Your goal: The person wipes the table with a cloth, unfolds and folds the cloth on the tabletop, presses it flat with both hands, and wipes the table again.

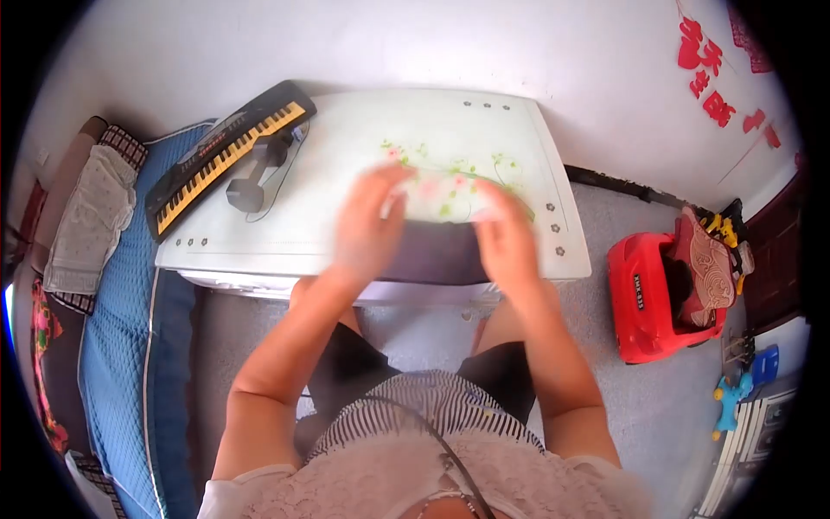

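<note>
A dark purple-grey cloth (438,253) spans the gap between my two hands at the front edge of the white table (346,121). My left hand (372,221) is at the cloth's left end, its fingers curled over and blurred by motion. At the other end, my right hand (506,238) has its fingers bent inward, also smeared. Both hands appear to grip the cloth by its sides, though the exact contact is blurred. Beyond them, a pink and green flower print shows on the tabletop.
A black electronic keyboard (232,156) lies at the table's left, with a grey dumbbell (248,186) and a thin cable beside it. A blue padded seat (125,320) runs along the left. On the floor at right stands a red toy car (635,298) with a patterned cushion (705,281).
</note>
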A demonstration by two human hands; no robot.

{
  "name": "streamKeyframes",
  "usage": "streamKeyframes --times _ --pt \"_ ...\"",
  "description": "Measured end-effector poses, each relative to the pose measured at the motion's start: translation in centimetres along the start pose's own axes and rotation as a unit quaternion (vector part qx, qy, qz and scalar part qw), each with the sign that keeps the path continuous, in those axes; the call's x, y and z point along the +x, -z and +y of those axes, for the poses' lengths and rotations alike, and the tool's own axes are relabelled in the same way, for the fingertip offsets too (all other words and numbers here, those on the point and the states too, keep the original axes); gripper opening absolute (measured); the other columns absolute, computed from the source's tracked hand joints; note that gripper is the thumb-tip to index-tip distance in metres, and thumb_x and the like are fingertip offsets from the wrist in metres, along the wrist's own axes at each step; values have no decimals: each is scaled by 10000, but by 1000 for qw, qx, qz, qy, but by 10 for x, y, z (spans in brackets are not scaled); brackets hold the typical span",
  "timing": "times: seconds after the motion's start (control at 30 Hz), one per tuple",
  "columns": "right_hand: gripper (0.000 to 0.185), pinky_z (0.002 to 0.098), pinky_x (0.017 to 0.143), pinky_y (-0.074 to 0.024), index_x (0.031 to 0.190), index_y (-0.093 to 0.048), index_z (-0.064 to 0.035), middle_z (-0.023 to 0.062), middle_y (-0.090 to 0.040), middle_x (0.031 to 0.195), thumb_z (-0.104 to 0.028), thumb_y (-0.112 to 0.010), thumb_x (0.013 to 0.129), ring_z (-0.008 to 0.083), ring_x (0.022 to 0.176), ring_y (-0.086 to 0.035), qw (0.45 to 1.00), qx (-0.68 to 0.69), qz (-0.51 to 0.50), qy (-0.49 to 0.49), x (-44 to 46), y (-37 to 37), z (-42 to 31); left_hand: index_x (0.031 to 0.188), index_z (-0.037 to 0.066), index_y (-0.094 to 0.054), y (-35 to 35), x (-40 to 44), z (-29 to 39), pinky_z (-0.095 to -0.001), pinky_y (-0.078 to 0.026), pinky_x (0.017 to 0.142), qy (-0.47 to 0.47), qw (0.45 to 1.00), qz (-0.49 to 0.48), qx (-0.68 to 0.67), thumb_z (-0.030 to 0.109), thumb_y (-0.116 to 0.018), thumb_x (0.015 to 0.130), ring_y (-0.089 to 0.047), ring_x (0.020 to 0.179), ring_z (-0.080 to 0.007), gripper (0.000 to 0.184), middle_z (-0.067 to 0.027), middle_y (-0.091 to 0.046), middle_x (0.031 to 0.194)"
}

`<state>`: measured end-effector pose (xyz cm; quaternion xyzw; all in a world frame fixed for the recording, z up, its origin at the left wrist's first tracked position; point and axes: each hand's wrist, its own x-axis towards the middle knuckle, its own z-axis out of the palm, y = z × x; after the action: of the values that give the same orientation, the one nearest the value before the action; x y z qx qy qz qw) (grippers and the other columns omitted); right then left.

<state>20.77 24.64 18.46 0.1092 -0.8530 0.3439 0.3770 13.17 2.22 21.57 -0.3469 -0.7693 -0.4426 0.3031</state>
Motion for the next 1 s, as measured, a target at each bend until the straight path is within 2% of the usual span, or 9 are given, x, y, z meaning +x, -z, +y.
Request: streamKeyframes --times 0.03,0.07,0.1,0.13,0.23,0.3,0.6,0.9,1.0 --pt "521 465 1160 -460 1501 -541 -51 225 -608 1490 -114 -702 1009 462 1396 -553 992 -82 -86 -35 -24 -31 40 1334 88 -696 -36 -37 -48 -443 -498 1128 132 986 -102 -5 20 -631 1008 -628 1340 -371 339 -184 -682 1400" --pt "554 539 1190 -415 1515 -528 -51 252 -554 1541 -140 -720 1003 516 1433 -491 983 -113 -132 -49 -51 -55 70 1322 88 -706 -59 -69 -87 -466 -504 1128 104 979 -171 49 71 -642 1019 -619 1347 -383 310 -192 -664 1430" --pt "586 633 1239 -296 1565 -511 -133 249 -451 1634 -305 -691 1035 525 1514 -382 954 -166 -226 -107 -62 -62 78 1343 100 -699 -72 -90 -105 -481 -472 1167 37 968 -217 120 122 -666 1022 -603 1350 -407 324 -198 -668 1415" --pt "599 661 1242 -253 1579 -503 -168 245 -411 1660 -367 -668 1039 524 1535 -341 940 -200 -246 -123 -73 -71 85 1438 133 -645 -68 -76 -92 -528 -365 1247 125 905 -376 152 222 -657 1047 -509 1450 -411 401 -184 -607 1506" --pt "656 746 1241 -117 1624 -474 -309 223 -265 1747 -591 -567 1039 486 1616 -182 896 -301 -299 -134 -98 -90 103 1582 195 -511 -93 -129 -134 -599 -213 1298 113 906 -333 237 391 -563 1091 -327 1574 -398 532 -152 -430 1667" --pt "663 756 1234 -117 1623 -477 -303 218 -267 1746 -590 -579 1035 486 1614 -186 899 -311 -277 -135 -93 -97 110 1630 218 -451 -98 -127 -139 -625 -169 1302 110 897 -342 257 463 -513 1102 -259 1607 -390 585 -136 -346 1720" --pt "649 786 1225 -117 1604 -500 -293 191 -289 1741 -579 -590 1029 478 1614 -192 905 -319 -247 -135 -38 -135 167 1643 229 -432 -136 -87 -188 -614 -167 1307 98 887 -328 309 488 -474 1110 -243 1620 -372 594 -122 -325 1733" --pt "637 690 1286 -72 1673 -371 -364 118 -188 1795 -622 -443 1094 407 1651 -116 857 -346 -313 -220 25 -167 201 1671 258 -373 -170 -40 -222 -576 -124 1330 164 868 -331 332 506 -399 1129 -188 1644 -330 597 -94 -299 1750" --pt "661 739 1260 -76 1660 -412 -343 155 -243 1775 -619 -491 1065 438 1641 -151 880 -329 -283 -195 19 -171 211 1674 262 -367 -170 -41 -222 -581 -122 1329 171 867 -332 331 507 -400 1127 -190 1643 -334 600 -94 -296 1752"
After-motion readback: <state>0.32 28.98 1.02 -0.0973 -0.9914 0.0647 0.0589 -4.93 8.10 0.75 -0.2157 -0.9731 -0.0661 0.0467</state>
